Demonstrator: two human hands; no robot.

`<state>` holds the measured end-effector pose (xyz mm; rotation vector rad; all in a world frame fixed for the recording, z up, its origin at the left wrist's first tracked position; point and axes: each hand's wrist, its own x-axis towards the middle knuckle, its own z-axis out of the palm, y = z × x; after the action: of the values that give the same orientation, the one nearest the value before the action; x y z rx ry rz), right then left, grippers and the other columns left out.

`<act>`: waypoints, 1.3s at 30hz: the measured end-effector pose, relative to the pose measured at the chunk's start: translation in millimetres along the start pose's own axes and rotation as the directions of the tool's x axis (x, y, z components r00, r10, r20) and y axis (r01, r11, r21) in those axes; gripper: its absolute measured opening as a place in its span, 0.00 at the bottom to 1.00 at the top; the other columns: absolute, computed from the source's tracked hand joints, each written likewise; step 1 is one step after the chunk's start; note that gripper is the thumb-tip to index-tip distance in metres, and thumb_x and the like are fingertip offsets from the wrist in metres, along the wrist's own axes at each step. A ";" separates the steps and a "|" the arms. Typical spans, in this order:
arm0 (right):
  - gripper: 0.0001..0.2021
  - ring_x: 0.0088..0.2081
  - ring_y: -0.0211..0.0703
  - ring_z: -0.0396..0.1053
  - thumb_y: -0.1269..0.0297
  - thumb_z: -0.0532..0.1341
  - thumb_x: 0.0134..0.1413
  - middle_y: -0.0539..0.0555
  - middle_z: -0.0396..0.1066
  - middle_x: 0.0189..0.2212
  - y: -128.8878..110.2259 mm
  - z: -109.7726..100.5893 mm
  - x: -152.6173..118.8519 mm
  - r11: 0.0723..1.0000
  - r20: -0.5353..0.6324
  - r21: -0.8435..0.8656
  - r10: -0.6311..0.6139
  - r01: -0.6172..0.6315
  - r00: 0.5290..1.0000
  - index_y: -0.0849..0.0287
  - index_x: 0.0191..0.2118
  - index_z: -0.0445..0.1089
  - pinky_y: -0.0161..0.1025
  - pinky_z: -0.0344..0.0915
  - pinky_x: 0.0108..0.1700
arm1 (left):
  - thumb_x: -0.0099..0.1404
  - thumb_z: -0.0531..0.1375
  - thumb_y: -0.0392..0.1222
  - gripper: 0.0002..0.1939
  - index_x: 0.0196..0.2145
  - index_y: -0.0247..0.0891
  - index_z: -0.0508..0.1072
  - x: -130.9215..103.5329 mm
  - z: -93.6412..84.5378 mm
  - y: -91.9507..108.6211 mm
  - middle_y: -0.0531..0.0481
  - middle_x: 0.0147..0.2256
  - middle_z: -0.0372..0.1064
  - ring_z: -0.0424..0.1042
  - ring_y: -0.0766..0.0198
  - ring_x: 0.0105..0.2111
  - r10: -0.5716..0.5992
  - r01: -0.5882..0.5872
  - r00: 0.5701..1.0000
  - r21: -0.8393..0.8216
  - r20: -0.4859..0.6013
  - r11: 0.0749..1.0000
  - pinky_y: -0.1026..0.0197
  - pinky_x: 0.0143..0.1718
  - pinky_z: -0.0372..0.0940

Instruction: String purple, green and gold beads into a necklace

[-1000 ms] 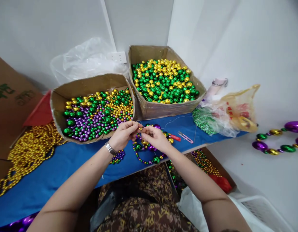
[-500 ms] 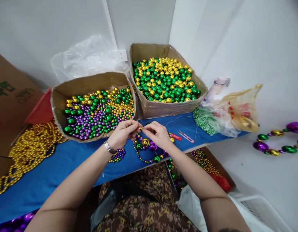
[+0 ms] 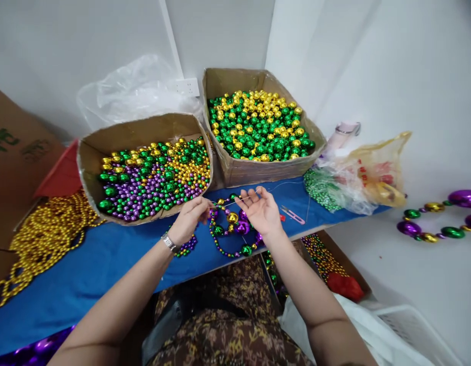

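Note:
My left hand (image 3: 192, 218), with a watch on its wrist, pinches a thin pale thread (image 3: 228, 204) beside the near box's corner. The thread runs nearly straight across to my right hand (image 3: 264, 212), which is palm up with the fingers partly spread; the thread passes at its fingertips. Beneath and between both hands a bead necklace (image 3: 232, 218) of purple, green and gold beads lies looped on the blue cloth (image 3: 136, 259). Small loose beads (image 3: 187, 245) sit under my left wrist. Pink thread snips (image 3: 293, 215) lie right of my right hand.
Two cardboard boxes of beads stand behind, one on the left (image 3: 144, 213) and one on the right (image 3: 271, 173). Gold bead strands (image 3: 48, 239) heap at the left. Plastic bags (image 3: 373, 178) and green beads (image 3: 321, 190) are at the right. A large bead string (image 3: 434, 236) is by the wall.
My hands were close together at a small gold bead. The right hand has moved right and turned palm up, drawing the thread out between them. The red tool is now mostly hidden.

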<state>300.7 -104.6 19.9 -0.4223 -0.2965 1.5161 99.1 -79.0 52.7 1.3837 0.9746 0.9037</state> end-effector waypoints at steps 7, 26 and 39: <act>0.09 0.17 0.28 0.55 0.65 0.61 0.52 0.38 0.50 0.16 -5.9 -0.6 15.4 1.000 -0.078 0.018 0.025 -0.024 0.997 0.54 0.29 0.58 0.29 0.67 0.28 | 0.60 0.61 0.47 0.13 0.27 0.37 0.62 -0.2 18.3 -15.4 0.51 0.27 0.68 0.61 0.70 0.21 -0.046 0.128 0.988 -0.624 0.145 0.771 0.67 0.22 0.57; 0.13 0.19 0.29 0.52 0.53 0.63 0.51 0.41 0.53 0.21 -18.9 14.1 -3.4 0.688 0.207 -0.692 -0.102 0.219 0.973 0.54 0.37 0.61 0.29 0.53 0.22 | 0.65 0.56 0.48 0.12 0.32 0.37 0.71 -3.0 5.1 -2.2 0.41 0.50 0.69 0.70 0.60 0.43 0.323 -0.309 0.937 0.111 -0.137 0.944 0.61 0.35 0.67; 0.09 0.21 0.32 0.54 0.57 0.59 0.56 0.43 0.57 0.17 -10.9 31.1 -10.0 -0.089 0.439 -0.894 0.027 0.440 0.898 0.57 0.35 0.72 0.32 0.50 0.26 | 0.63 0.56 0.39 0.06 0.29 0.39 0.70 19.1 22.9 41.1 0.42 0.56 0.65 0.66 0.51 0.51 0.660 -0.627 0.682 0.717 0.315 0.305 0.46 0.53 0.61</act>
<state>296.4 -112.0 53.3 -1.2492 -1.8155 0.6825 129.3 -69.1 92.4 2.7020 0.8531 1.1317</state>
